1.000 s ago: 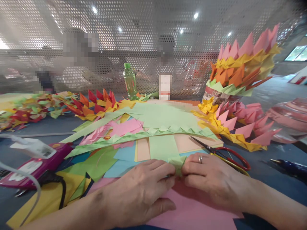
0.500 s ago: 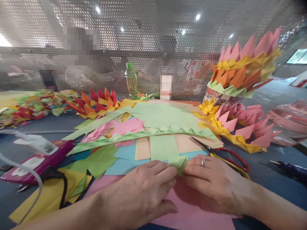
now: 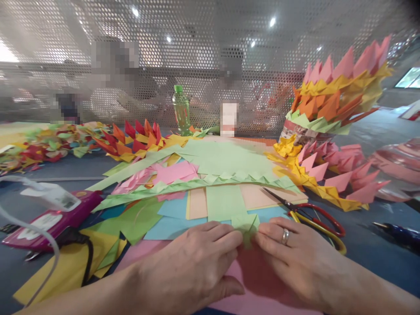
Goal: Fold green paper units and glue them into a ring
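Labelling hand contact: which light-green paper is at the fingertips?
The small folded piece, the only one between the left hand and right hand; the flat piece, zigzag-edged strip and large sheet lie beyond.

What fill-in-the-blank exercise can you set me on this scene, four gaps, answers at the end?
1. The left hand and right hand touch a small folded piece of pale green ____.
2. The ring is on the ____ hand.
3. One loop of the scissors is red, the other ____.
4. The bottle has a ____ cap.
Missing words: paper; right; yellow; green.
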Available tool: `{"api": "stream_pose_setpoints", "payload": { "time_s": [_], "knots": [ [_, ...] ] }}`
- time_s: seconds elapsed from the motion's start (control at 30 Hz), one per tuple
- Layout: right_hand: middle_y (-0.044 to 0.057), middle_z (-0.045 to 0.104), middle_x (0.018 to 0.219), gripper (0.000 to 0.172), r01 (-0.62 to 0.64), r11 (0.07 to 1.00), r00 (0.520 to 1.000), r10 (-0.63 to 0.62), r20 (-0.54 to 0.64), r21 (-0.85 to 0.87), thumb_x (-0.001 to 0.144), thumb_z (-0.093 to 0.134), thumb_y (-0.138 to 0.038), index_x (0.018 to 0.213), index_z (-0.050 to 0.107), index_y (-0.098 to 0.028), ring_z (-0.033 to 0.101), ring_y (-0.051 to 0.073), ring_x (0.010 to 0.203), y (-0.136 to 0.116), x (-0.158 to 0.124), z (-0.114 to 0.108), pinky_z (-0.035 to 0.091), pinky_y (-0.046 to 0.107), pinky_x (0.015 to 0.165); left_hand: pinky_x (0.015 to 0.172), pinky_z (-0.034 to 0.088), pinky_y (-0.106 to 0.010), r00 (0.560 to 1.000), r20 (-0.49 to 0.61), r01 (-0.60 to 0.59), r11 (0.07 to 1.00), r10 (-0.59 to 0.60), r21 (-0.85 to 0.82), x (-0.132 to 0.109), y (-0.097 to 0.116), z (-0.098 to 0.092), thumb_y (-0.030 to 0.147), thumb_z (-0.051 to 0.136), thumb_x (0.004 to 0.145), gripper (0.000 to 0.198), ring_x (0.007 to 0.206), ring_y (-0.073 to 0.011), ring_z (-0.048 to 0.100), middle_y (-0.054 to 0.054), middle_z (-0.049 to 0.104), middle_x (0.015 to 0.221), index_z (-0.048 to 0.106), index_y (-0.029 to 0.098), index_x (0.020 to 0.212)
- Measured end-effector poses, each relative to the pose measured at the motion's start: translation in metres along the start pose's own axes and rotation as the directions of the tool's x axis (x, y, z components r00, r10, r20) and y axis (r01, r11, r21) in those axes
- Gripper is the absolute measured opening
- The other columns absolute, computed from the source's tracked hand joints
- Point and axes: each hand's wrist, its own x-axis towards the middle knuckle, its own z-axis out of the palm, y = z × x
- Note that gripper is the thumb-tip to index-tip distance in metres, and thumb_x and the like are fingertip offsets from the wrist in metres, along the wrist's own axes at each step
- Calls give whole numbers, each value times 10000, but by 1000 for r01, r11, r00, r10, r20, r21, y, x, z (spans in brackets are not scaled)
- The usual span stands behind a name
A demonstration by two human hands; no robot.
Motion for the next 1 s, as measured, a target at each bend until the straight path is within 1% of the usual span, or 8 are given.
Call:
{"api": "stream_pose_setpoints", "payload": {
  "time_s": [0.17, 0.3, 0.43, 0.57, 0.67, 0.77, 0.9, 1.0],
  "knots": [
    [101, 690, 821, 305, 2, 1000, 1000, -2, 22, 3, 887, 445, -65, 717, 676, -168, 579, 245, 784, 3, -3, -3, 498, 416, 747, 723, 461, -315, 1000, -3, 12, 1000, -12, -28, -4, 0, -2, 388, 678, 898, 248, 834, -198, 586, -14, 615, 946, 550, 178, 935],
    [91, 668, 790, 182, -48, 989, 999, 50, -9, 141, 845, 491, -133, 784, 661, -162, 571, 246, 762, 12, -2, -4, 510, 421, 738, 747, 501, -319, 998, -54, -26, 1000, 26, -1, -8, -1, 0, 421, 566, 960, 261, 850, -216, 627, -51, 653, 983, 566, 164, 1000],
    [79, 684, 935, 343, -192, 949, 976, 210, -49, 252, 849, 396, -6, 963, 666, -182, 597, 205, 865, 23, 5, -3, 512, 370, 843, 786, 535, -313, 981, -154, -105, 991, 117, 81, -10, -4, 4, 433, 430, 1022, 337, 900, -222, 657, -96, 677, 1013, 597, 143, 1061],
    [77, 651, 1012, 354, -245, 931, 969, 236, 66, 271, 789, 489, -14, 1053, 639, -195, 591, 212, 950, 27, 9, 0, 499, 378, 894, 834, 553, -315, 969, -193, -130, 981, 156, 141, -8, -5, 5, 411, 444, 1021, 334, 948, -227, 670, -104, 687, 984, 611, 142, 1127],
    [75, 622, 1011, 274, -282, 907, 958, 251, 138, 313, 756, 551, -26, 973, 601, -187, 561, 225, 963, 26, 7, 2, 460, 409, 940, 826, 562, -315, 964, -208, -135, 978, 166, 158, -7, -5, 5, 403, 438, 1023, 339, 932, -229, 677, -110, 692, 970, 622, 134, 1117],
    [52, 587, 956, 244, -317, 879, 947, 274, 166, 356, 755, 522, -11, 918, 539, -191, 526, 214, 927, 28, 4, 4, 403, 433, 974, 813, 566, -317, 964, -206, -135, 978, 167, 161, -8, -5, 5, 394, 443, 1022, 335, 904, -226, 682, -107, 695, 952, 625, 126, 1109],
    [12, 555, 852, 178, -315, 857, 949, 276, 153, 407, 865, 454, -32, 874, 507, -201, 481, 177, 809, 32, 3, 5, 400, 379, 879, 829, 563, -337, 950, -254, -144, 975, 185, 169, -7, -4, 4, 373, 422, 1032, 337, 944, -240, 675, -123, 703, 1006, 622, 114, 1111],
    [4, 572, 833, 151, -328, 824, 945, 277, 177, 463, 897, 474, -65, 870, 524, -205, 481, 171, 791, 25, 4, 3, 395, 325, 776, 855, 552, -359, 940, -268, -171, 972, 210, 159, -4, -3, 2, 323, 436, 1028, 315, 972, -244, 658, -139, 688, 1101, 604, 84, 1148]
  ]
}}
